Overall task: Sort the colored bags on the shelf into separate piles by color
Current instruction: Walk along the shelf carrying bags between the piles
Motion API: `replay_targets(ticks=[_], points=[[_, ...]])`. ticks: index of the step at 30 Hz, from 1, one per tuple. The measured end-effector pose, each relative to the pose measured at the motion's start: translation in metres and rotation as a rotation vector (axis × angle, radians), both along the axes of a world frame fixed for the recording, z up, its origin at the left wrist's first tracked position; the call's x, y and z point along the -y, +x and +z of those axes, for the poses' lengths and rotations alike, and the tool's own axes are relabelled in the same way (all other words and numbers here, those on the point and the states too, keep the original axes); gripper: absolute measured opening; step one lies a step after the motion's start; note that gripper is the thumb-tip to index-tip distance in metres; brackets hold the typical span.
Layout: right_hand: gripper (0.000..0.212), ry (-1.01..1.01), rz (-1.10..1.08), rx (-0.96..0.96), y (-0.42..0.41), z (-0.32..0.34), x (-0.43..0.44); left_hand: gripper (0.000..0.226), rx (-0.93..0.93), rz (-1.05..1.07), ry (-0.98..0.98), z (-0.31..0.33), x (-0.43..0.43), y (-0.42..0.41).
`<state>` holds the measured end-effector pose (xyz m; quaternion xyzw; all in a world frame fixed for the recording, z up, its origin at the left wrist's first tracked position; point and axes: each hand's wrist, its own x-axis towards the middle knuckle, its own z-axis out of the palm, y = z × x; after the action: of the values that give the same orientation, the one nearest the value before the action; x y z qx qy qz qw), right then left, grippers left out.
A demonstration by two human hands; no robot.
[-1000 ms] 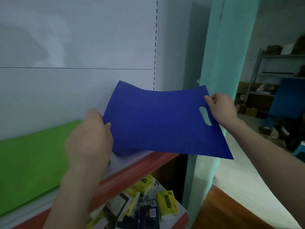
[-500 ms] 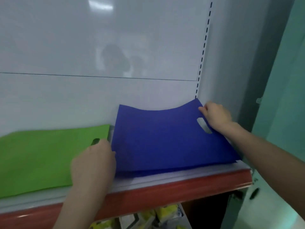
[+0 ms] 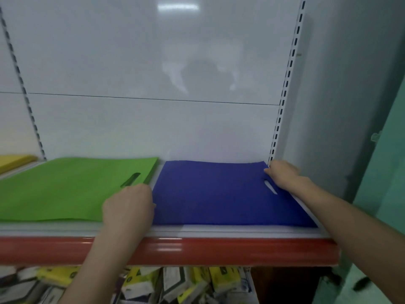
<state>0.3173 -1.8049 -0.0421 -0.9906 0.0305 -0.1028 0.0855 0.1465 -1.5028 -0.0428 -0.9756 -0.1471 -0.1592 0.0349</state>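
- Left hand curls its fingers round the left edge of a blue bag; right hand pinches the bag's far right corner, beside its cut-out handle.
- White back panel rises behind a shelf with a red front lip.
- Green bag lies flat on the shelf, just left of the blue bag, not overlapping it.
- Blue bag lies flat at the shelf's right end.
- Yellow bags show at the far left.
- Small packets, blurred, sit on the level below.
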Motion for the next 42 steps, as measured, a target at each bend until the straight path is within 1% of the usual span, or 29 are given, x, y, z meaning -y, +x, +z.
replay_targets(ticks=[5, 9, 12, 15, 17, 19, 21, 24, 28, 32, 35, 42], points=[[0.029, -0.019, 0.007, -0.013, 0.000, -0.003, 0.003, 0.023, -0.014, 0.011, 0.005, -0.001, 0.004, 0.004], [0.019, -0.169, -0.023, 0.003, -0.008, 0.003, -0.003, 0.020, -0.029, 0.020, 0.016, 0.000, 0.006, 0.004], [0.019, -0.262, -0.049, 0.027, -0.017, 0.016, -0.011, 0.017, -0.020, 0.004, 0.022, 0.001, 0.008, 0.004], [0.023, -0.223, 0.039, 0.061, -0.026, 0.028, -0.033, 0.022, 0.062, -0.034, -0.028, 0.000, 0.006, -0.002], [0.028, -0.134, 0.152, 0.116, -0.032, 0.036, -0.061, 0.027, 0.185, -0.076, -0.077, 0.001, -0.002, -0.010], [0.030, -0.028, 0.274, 0.151, -0.041, 0.042, -0.099, 0.030, 0.294, -0.120, -0.100, 0.004, -0.016, -0.021], [0.030, 0.055, 0.382, 0.171, -0.052, 0.047, -0.146, 0.031, 0.339, -0.132, -0.108, 0.006, -0.038, -0.036], [0.032, 0.132, 0.531, 0.212, -0.074, 0.051, -0.227, 0.033, 0.338, -0.080, -0.096, 0.004, -0.089, -0.065], [0.034, 0.194, 0.723, 0.241, -0.115, 0.050, -0.345, 0.032, 0.297, 0.041, -0.102, -0.005, -0.183, -0.116], [0.034, 0.223, 0.905, 0.227, -0.168, 0.042, -0.461, 0.025, 0.249, 0.144, -0.100, -0.017, -0.285, -0.179], [0.035, 0.254, 1.038, 0.204, -0.205, 0.031, -0.547, 0.027, 0.203, 0.242, -0.090, -0.026, -0.351, -0.231], [0.038, 0.216, 1.267, 0.144, -0.286, 0.006, -0.718, 0.030, 0.220, 0.488, -0.073, -0.044, -0.469, -0.332]])
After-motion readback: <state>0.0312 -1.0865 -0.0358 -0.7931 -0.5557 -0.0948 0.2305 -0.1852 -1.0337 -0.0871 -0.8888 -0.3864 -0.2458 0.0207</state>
